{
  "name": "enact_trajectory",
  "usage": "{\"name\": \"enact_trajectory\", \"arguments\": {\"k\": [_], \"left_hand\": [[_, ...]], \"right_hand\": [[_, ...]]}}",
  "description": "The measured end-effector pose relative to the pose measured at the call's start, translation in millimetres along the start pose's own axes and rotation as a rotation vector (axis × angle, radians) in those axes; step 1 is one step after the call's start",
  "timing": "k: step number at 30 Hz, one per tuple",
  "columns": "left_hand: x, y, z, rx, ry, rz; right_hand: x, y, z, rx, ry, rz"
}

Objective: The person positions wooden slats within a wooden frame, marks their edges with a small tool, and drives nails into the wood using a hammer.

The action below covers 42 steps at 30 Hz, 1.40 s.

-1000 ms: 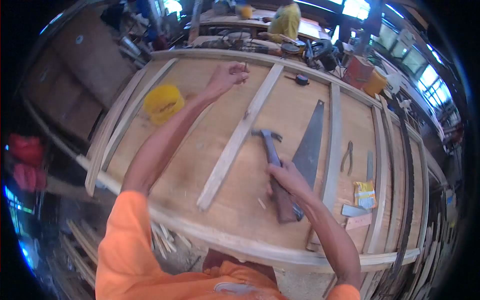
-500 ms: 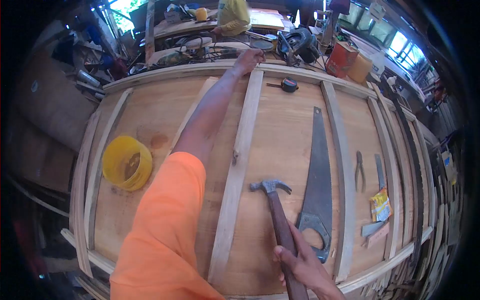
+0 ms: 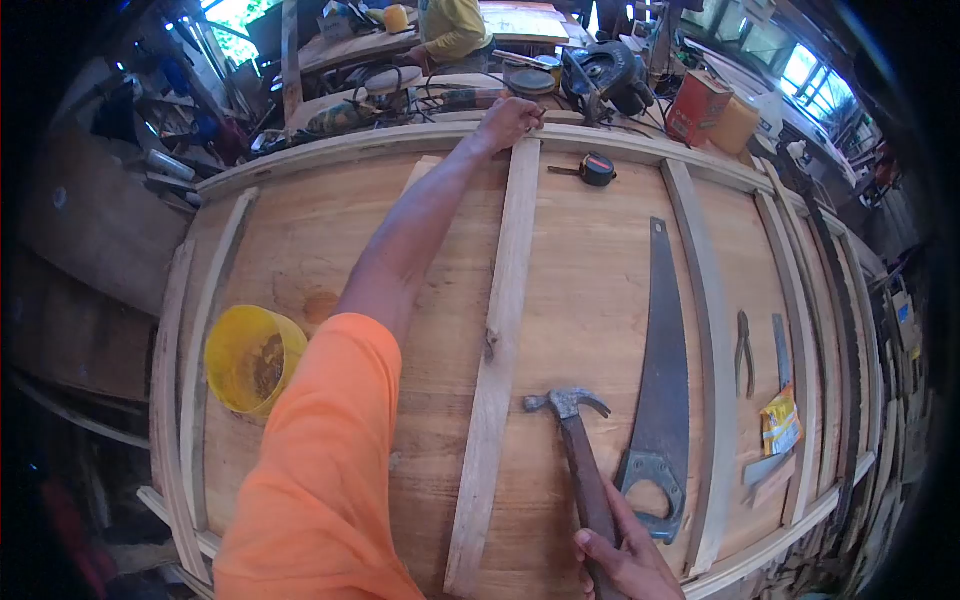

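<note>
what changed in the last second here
The left hand moved right and forward to the far end of the middle batten. The right hand drew the hammer back toward the body, keeping its grip. The saw, pliers, tape measure and yellow bucket stayed put.

The left hand (image 3: 511, 122) pinches, arm (image 3: 415, 235) outstretched (the right hand (image 3: 632, 562) curls, closer in).

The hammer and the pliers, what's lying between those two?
In the head view, the handsaw and then a wooden slat lie between the hammer and the pliers.
</note>
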State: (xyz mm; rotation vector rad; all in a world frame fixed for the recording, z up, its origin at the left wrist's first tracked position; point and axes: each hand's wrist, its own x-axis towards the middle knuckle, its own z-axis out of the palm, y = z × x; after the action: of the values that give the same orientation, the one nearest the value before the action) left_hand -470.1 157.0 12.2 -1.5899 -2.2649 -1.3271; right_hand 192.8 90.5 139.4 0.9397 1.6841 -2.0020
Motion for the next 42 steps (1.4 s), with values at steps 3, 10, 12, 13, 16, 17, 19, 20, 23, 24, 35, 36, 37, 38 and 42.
{"name": "enact_trajectory", "arguments": {"k": [3,10,12,13,16,17,19,20,23,24,35,36,37,38,42], "left_hand": [[-4,2,0,0.064,0.009,-0.003],[-2,-7,5,0.176,0.067,0.027],[-8,1,5,0.151,0.073,-0.010],[-8,8,5,0.125,0.083,-0.038],[-8,17,6,0.129,0.091,-0.057],[-10,20,5,0.114,0.094,-0.104],[-3,1,9,0.124,0.092,-0.099],[-4,3,8,0.127,0.096,-0.090],[-6,8,8,0.143,0.110,-0.087],[-6,9,7,0.146,0.109,-0.067],[-11,29,0,0.182,0.044,0.105],[-10,28,-1,0.194,0.041,0.139],[-10,27,-2,0.206,0.039,0.173],[-10,26,-2,0.208,0.034,0.171],[-10,32,-3,0.208,-0.035,0.117]], "right_hand": [[-5,-16,6,0.001,0.033,0.051],[-19,-46,12,-0.076,0.155,-0.103],[-9,-71,10,-0.137,0.276,-0.213],[2,-83,6,-0.130,0.300,-0.240],[49,-121,-9,-0.195,0.376,-0.481],[70,-133,-15,-0.229,0.399,-0.585],[108,-151,-25,-0.270,0.431,-0.725],[126,-158,-30,-0.278,0.440,-0.761],[170,-174,-36,-0.290,0.413,-0.756],[182,-179,-38,-0.317,0.393,-0.778],[303,-212,-27,-0.370,0.603,-0.884],[310,-210,-23,-0.392,0.642,-0.909],[317,-208,-19,-0.415,0.683,-0.933],[324,-205,-14,-0.406,0.688,-0.879],[347,-192,-18,-0.486,0.754,-0.943]]}}
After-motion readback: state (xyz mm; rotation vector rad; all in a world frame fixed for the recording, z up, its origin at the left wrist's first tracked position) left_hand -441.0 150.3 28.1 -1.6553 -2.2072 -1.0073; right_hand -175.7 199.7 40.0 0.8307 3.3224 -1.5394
